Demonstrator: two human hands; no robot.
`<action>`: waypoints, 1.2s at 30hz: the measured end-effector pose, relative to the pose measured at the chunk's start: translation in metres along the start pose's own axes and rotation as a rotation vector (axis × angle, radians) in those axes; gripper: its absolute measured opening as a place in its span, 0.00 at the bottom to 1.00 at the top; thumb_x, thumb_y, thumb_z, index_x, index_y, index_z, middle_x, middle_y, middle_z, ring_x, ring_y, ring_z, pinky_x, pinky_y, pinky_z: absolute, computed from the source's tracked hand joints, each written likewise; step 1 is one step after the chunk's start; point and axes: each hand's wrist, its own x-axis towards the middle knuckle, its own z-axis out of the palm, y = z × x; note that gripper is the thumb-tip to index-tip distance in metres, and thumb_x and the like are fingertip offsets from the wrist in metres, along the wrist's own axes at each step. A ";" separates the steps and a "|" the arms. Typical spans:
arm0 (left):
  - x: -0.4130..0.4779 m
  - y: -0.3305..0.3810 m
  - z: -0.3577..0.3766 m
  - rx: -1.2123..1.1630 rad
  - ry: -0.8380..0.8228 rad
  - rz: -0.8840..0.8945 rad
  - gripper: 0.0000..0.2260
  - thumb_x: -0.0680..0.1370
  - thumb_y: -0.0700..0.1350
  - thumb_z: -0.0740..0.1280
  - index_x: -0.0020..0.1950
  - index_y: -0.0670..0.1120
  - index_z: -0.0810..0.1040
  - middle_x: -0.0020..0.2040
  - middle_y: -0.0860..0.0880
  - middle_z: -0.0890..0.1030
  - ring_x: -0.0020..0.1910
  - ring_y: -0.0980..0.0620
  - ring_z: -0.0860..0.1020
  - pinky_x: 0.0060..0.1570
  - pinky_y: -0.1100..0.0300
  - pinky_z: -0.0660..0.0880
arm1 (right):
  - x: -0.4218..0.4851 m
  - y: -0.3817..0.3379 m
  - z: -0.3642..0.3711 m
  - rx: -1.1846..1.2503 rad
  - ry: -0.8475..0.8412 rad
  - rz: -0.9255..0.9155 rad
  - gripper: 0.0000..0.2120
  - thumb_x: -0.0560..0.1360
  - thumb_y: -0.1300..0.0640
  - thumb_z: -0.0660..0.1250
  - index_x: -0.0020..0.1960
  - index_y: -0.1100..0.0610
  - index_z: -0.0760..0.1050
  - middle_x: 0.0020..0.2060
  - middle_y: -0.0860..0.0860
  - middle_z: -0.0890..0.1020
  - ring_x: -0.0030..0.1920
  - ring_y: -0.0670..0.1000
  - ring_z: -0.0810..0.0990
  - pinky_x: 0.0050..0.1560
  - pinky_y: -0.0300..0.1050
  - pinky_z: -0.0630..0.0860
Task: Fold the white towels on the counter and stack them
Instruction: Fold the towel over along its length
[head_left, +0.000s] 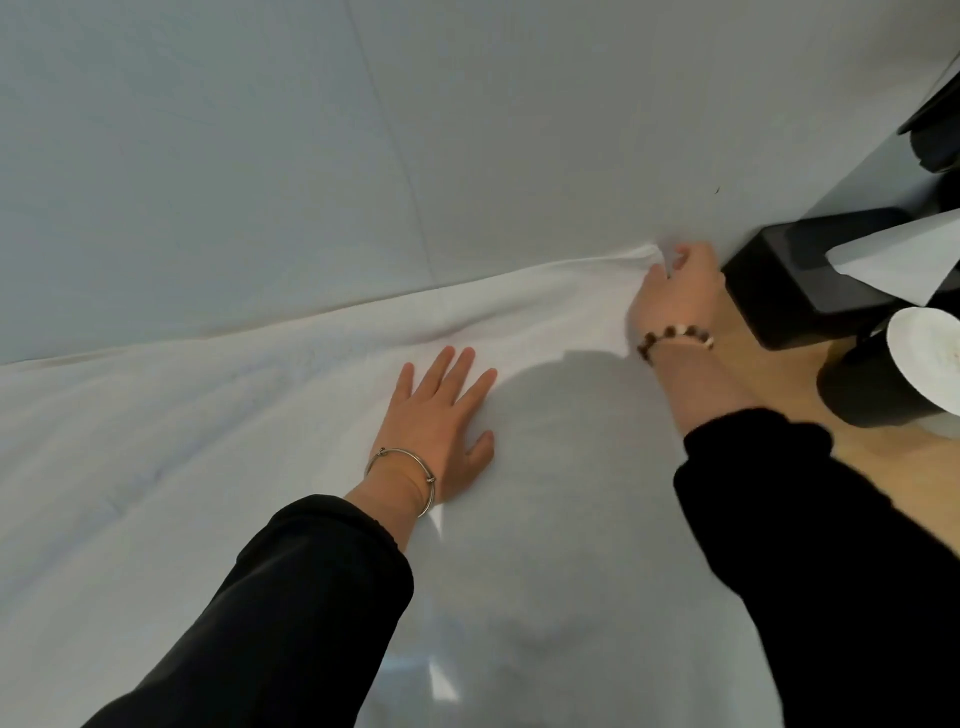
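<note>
one towel (218, 467) is spread over the counter (810, 467), pressed flat by the open-fingered left hand (441, 431) while its far corner is pinched by the right hand (675, 296).

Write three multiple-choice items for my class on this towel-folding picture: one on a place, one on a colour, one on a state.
1. Where does the tissue box stand?
A) right of the towel
B) on the towel
C) left of the towel

2. What colour are the sleeves?
A) white
B) black
C) red

3. How does the left hand lie?
A) curled in a fist
B) flat on the towel
C) lifted off the towel

Answers:
1 A: the box sits on the bare counter, just past the right hand, which pinches the towel's far corner.
2 B: both forearms are covered in black cloth.
3 B: its fingers are straight and spread, palm down on the cloth.
</note>
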 end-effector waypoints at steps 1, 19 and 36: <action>0.000 0.000 0.000 0.000 -0.005 -0.001 0.31 0.76 0.59 0.51 0.77 0.56 0.46 0.78 0.51 0.45 0.76 0.50 0.41 0.72 0.48 0.37 | -0.018 0.003 0.010 -0.101 0.076 -0.093 0.18 0.77 0.60 0.61 0.67 0.61 0.67 0.60 0.58 0.73 0.63 0.57 0.69 0.63 0.42 0.64; 0.002 0.001 -0.003 -0.042 -0.016 -0.040 0.29 0.78 0.57 0.51 0.77 0.55 0.47 0.78 0.52 0.45 0.76 0.52 0.41 0.72 0.50 0.37 | -0.078 0.042 0.019 -0.733 -0.686 -0.496 0.30 0.80 0.43 0.48 0.78 0.50 0.43 0.77 0.52 0.41 0.76 0.54 0.40 0.73 0.57 0.41; 0.002 -0.001 0.001 -0.138 0.062 -0.031 0.28 0.77 0.55 0.55 0.77 0.54 0.53 0.78 0.52 0.50 0.77 0.52 0.44 0.72 0.50 0.38 | 0.021 0.035 0.018 -0.226 -0.188 0.139 0.15 0.78 0.50 0.58 0.56 0.60 0.73 0.53 0.59 0.75 0.54 0.58 0.74 0.56 0.50 0.71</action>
